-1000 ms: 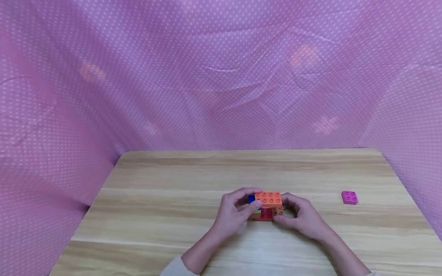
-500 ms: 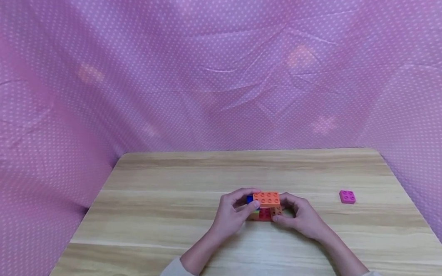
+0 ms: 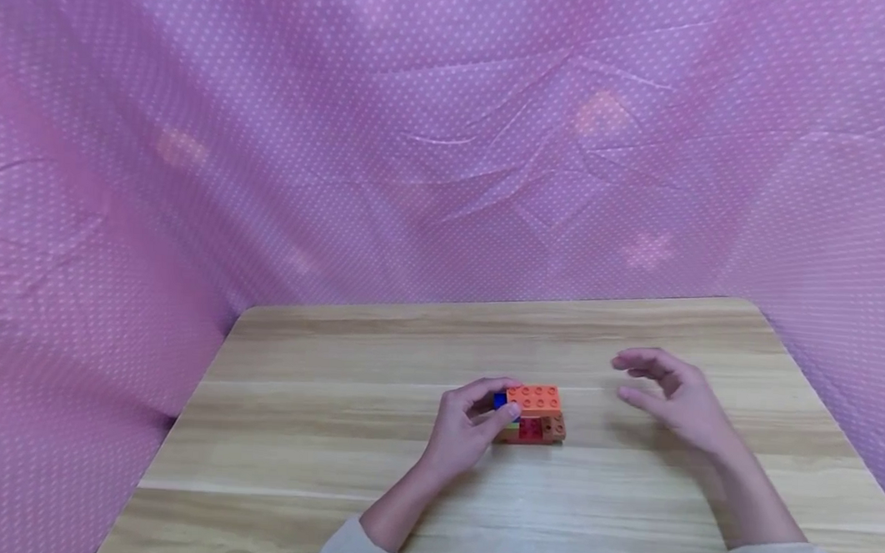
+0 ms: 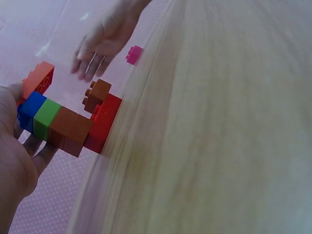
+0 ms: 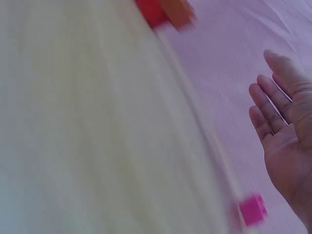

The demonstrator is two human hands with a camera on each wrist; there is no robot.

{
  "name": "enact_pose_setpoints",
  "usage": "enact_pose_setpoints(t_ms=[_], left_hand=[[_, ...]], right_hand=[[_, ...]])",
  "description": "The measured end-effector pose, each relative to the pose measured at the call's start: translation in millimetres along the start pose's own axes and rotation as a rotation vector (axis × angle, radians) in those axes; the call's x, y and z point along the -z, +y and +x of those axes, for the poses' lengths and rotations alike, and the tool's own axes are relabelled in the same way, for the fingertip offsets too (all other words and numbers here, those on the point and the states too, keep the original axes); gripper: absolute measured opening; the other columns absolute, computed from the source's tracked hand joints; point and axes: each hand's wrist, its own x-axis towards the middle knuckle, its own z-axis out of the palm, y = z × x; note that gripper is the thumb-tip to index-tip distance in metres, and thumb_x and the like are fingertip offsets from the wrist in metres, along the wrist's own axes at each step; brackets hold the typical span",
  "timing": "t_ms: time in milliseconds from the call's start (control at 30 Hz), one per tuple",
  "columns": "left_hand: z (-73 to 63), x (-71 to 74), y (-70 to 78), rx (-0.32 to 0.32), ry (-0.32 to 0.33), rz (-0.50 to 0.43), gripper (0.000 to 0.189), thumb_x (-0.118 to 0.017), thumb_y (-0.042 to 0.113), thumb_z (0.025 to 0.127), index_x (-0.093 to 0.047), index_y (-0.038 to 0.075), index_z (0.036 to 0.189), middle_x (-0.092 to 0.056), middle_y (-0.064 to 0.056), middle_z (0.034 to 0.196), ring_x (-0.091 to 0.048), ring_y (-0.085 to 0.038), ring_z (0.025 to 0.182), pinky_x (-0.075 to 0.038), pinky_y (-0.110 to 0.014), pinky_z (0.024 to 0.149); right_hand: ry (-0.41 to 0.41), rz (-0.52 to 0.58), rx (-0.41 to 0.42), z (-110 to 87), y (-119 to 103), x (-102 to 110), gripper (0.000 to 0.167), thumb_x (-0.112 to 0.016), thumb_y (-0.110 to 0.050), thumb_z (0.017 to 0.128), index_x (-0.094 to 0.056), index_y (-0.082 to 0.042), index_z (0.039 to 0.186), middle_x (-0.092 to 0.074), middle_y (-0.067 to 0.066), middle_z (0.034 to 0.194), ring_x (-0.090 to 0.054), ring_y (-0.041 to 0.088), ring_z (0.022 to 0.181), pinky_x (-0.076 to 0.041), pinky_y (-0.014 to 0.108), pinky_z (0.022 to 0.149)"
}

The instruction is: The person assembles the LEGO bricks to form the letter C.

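Note:
My left hand (image 3: 458, 432) grips the upper part of a toy brick structure (image 3: 530, 430) on the table, thumb at the front and fingers behind. In the left wrist view, a red base brick (image 4: 105, 124) carries a column of brown bricks (image 4: 70, 130), a green brick (image 4: 47, 119) and a blue brick (image 4: 31, 109). An orange brick (image 3: 534, 396) juts sideways from the column's top. Apart from the column, another brown brick (image 4: 99, 95) sits on the red base. My right hand (image 3: 683, 406) is in the air right of the structure, fingers spread, holding nothing.
A magenta brick (image 4: 134, 55) lies on the wooden table (image 3: 329, 438), below the right hand in the right wrist view. In the head view, that hand hides it. A pink dotted cloth (image 3: 449, 143) hangs behind and beside the table.
My right hand has let go of the structure's right side and moved right and upward, over the magenta brick. The left hand and structure have stayed put.

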Motion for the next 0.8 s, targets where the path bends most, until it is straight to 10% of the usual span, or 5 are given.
enact_pose_setpoints(t_ms=[200,367,800], left_hand=[[-1.1,1.0,0.5,0.005,0.000,-0.008,0.028,-0.076,0.025,0.101,-0.076,0.019,0.128,-0.074,0.000,0.128,-0.072,-0.021,0.113,-0.061,-0.033,0.094],[0.5,0.8,0.6,-0.010,-0.007,-0.017,0.028,-0.075,0.024,0.101,-0.075,0.016,0.128,-0.074,-0.003,0.129,-0.072,-0.022,0.114,-0.061,-0.033,0.094],[0.4,2.2,3.1,0.020,-0.007,-0.002,0.029,-0.075,0.026,0.101,-0.075,0.020,0.129,-0.073,0.001,0.130,-0.072,-0.020,0.115,-0.061,-0.033,0.096]], right_hand=[[0.124,-0.091,-0.100,-19.2,10,53,0.047,-0.076,0.012,0.090,-0.062,0.008,0.134,-0.071,0.005,0.126,-0.068,0.004,0.113,-0.060,0.018,0.084],[0.085,-0.172,-0.200,-38.9,20,83,0.058,-0.078,0.004,0.093,-0.055,0.002,0.146,-0.067,-0.007,0.136,-0.059,-0.006,0.123,-0.045,0.006,0.099],[0.020,-0.323,-0.212,-52.8,36,98,0.057,-0.082,-0.009,0.093,-0.059,-0.004,0.145,-0.066,0.000,0.141,-0.048,-0.019,0.127,-0.036,0.000,0.100]])
